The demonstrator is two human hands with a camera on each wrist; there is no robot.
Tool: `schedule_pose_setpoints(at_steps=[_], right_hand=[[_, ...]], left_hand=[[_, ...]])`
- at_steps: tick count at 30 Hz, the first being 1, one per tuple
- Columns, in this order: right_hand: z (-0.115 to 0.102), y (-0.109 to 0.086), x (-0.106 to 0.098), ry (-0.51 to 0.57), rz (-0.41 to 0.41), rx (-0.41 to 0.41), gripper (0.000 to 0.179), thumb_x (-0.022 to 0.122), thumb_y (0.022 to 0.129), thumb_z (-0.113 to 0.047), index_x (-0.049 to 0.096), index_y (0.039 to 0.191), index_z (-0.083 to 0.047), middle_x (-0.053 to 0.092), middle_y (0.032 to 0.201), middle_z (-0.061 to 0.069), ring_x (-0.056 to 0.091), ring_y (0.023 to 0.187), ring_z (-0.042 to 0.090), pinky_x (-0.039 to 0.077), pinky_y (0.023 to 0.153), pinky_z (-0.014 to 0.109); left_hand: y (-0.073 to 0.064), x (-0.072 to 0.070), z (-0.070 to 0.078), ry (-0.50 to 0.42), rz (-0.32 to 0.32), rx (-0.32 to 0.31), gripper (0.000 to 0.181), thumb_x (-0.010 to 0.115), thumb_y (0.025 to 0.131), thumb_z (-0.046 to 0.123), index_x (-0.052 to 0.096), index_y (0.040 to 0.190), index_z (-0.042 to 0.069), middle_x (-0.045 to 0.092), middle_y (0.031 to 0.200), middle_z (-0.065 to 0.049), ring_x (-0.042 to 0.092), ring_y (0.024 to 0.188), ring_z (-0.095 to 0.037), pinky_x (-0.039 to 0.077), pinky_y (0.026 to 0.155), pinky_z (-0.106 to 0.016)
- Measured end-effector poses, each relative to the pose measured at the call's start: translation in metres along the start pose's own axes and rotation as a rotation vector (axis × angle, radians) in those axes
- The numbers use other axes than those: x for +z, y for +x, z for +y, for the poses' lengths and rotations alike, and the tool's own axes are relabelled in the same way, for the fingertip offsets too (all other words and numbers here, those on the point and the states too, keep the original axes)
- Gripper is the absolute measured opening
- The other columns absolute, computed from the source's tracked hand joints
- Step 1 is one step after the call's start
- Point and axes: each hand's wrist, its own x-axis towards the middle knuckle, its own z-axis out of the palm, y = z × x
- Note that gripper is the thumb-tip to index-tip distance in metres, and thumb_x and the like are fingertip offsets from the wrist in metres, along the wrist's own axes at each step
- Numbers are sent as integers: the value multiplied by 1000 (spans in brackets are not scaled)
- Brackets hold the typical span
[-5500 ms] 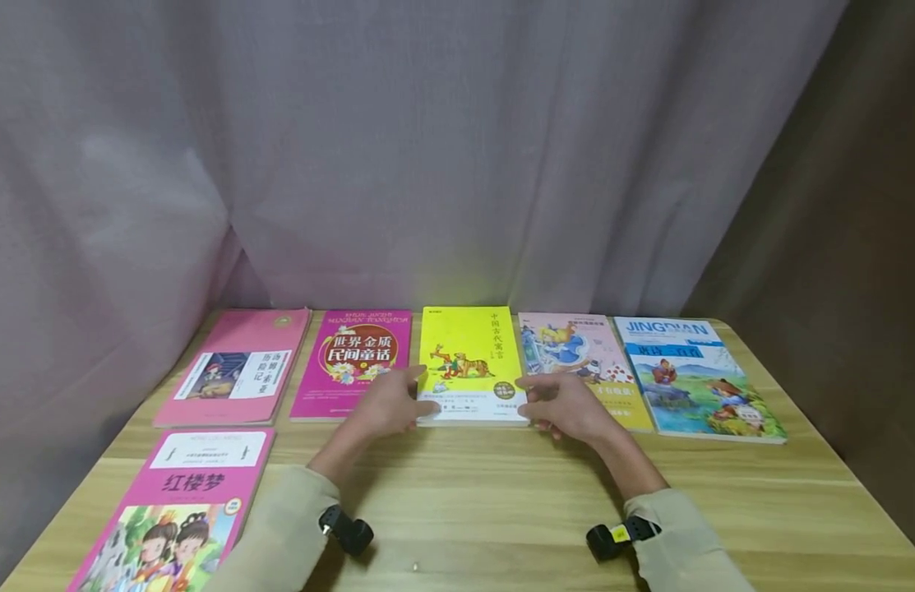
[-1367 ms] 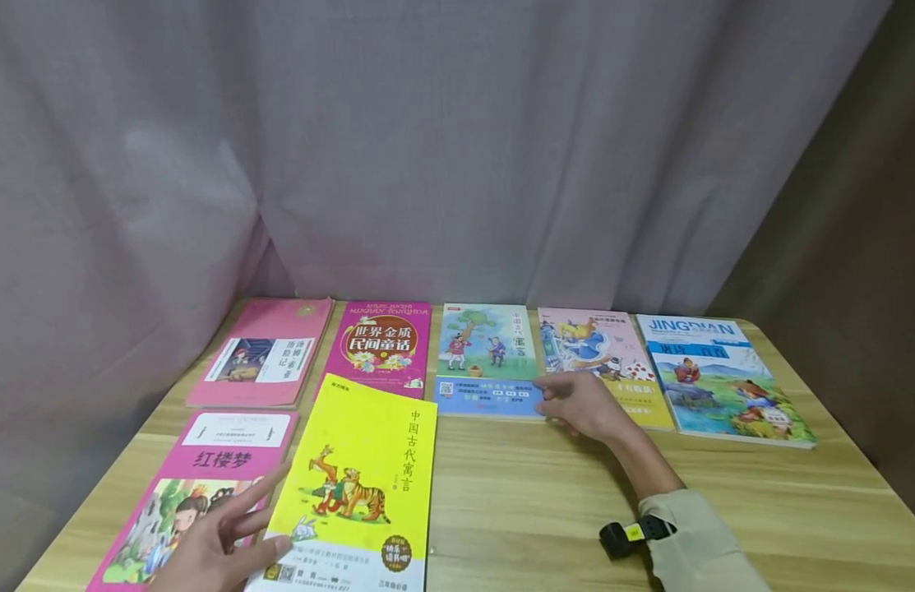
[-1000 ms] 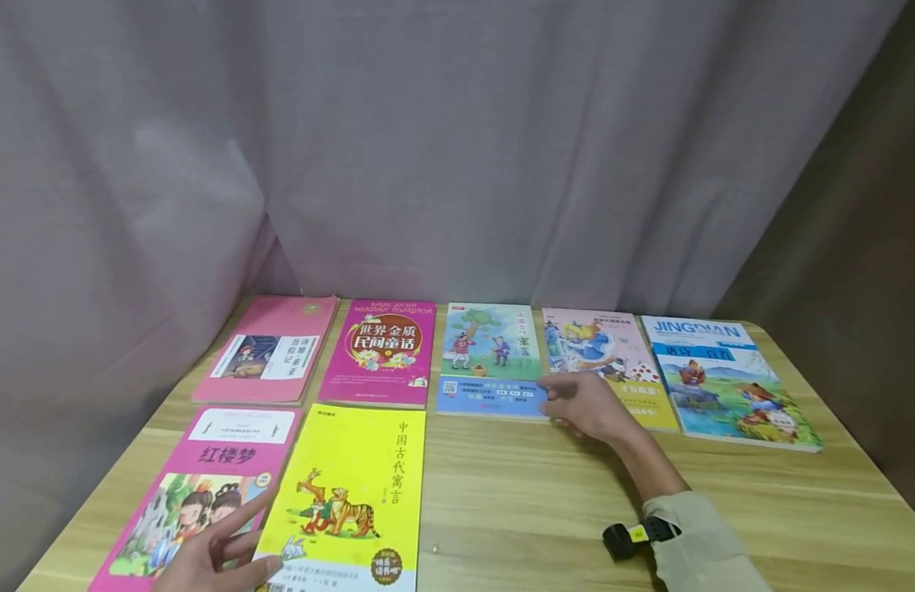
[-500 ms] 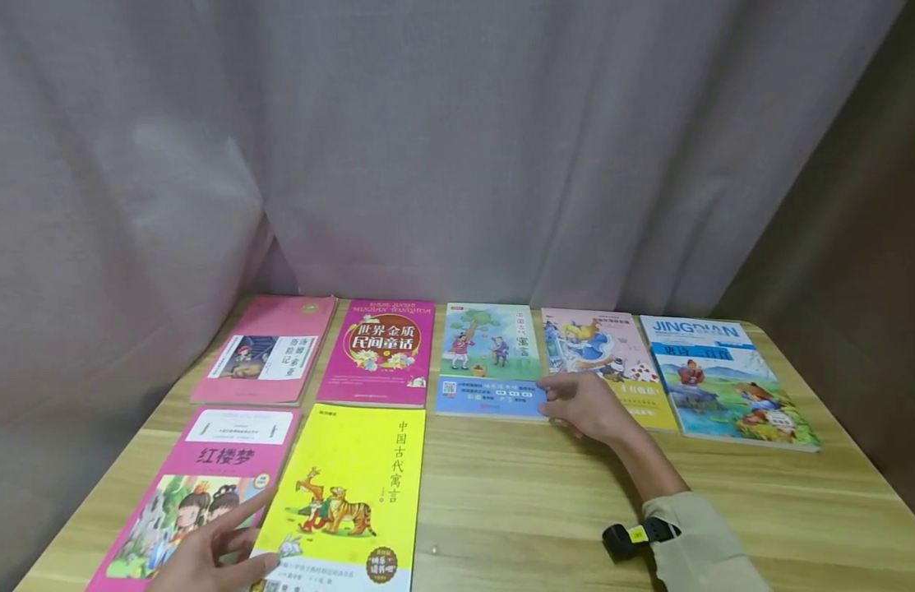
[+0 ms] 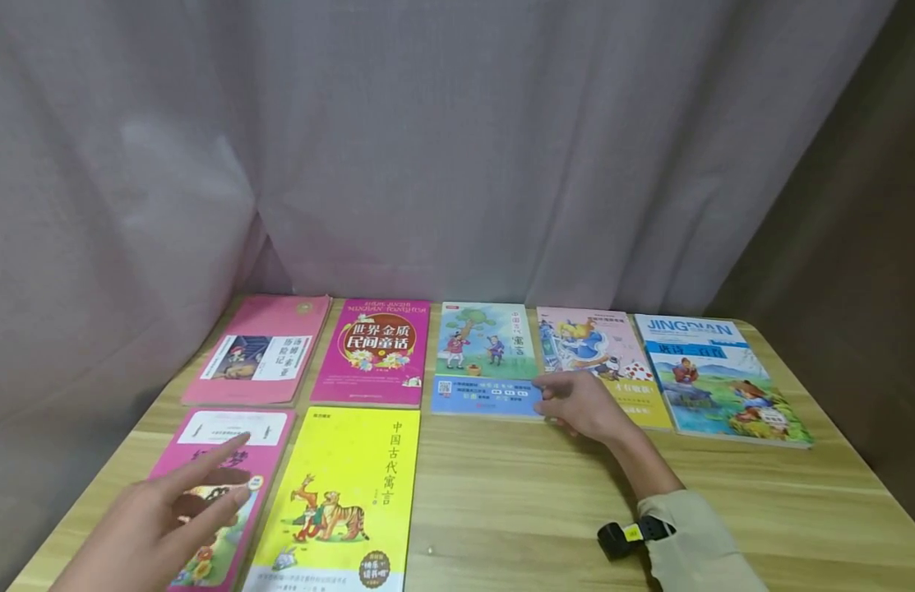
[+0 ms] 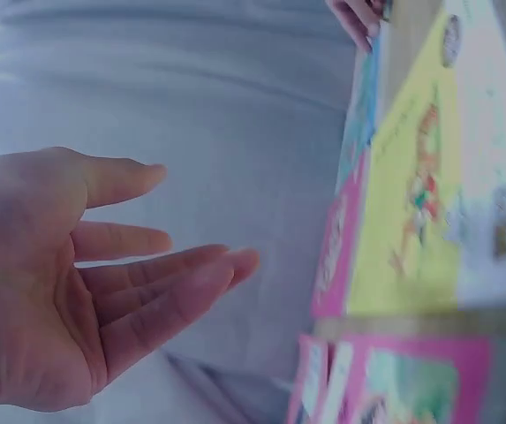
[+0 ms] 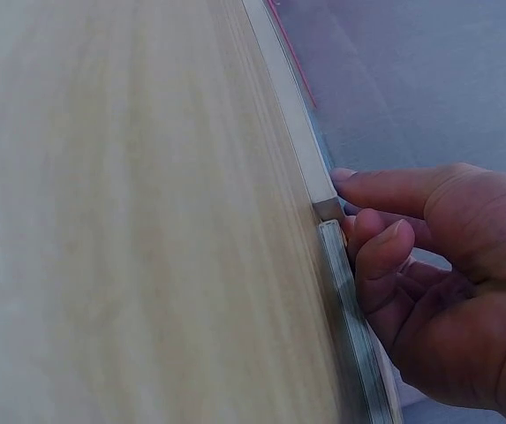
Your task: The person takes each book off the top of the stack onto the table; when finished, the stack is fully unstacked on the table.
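A yellow book (image 5: 339, 493) with a tiger and other animals lies flat at the front left. My left hand (image 5: 164, 514) hovers above the magenta book (image 5: 205, 567) beside it, fingers spread and holding nothing. The left wrist view shows this palm bare. At the back middle lies a green-and-blue book (image 5: 482, 353). My right hand (image 5: 586, 407) is at its lower right corner, the thumb and index fingertips touching the edge. In the right wrist view the other fingers curl loosely, and no firm pinch shows.
Along the back of the wooden table (image 5: 501, 510) lie a pink book (image 5: 242, 390), a magenta folktale book (image 5: 376, 390), a pink-and-yellow book (image 5: 575, 333) and a blue-and-green book (image 5: 723, 370). A grey curtain (image 5: 457, 148) hangs behind them.
The yellow book went from the back middle to the front left, uncovering the green-and-blue book. My left hand has let go of it and moved left. The right hand has stayed put.
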Motion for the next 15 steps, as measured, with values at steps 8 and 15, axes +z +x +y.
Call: schedule_pose_setpoints(at_steps=[8,15], right_hand=[[1,1,-2,27,-37,-34,49,75,97,-13,63,143,2,70,102,12,49,52,14,47,43,29],[-15,-4,-20,-27,28,-101,44,71,102,-23,66,141,-1,73,92,13,56,52,18,48,46,31]], left_hand=[[55,17,56,83,165,385,54,75,100,29,61,148,9,79,117,-7,79,93,-21,68,77,-38],[112,40,83,140,217,434,54,68,104,35,58,151,10,76,128,-15,76,102,-35,64,84,-52]])
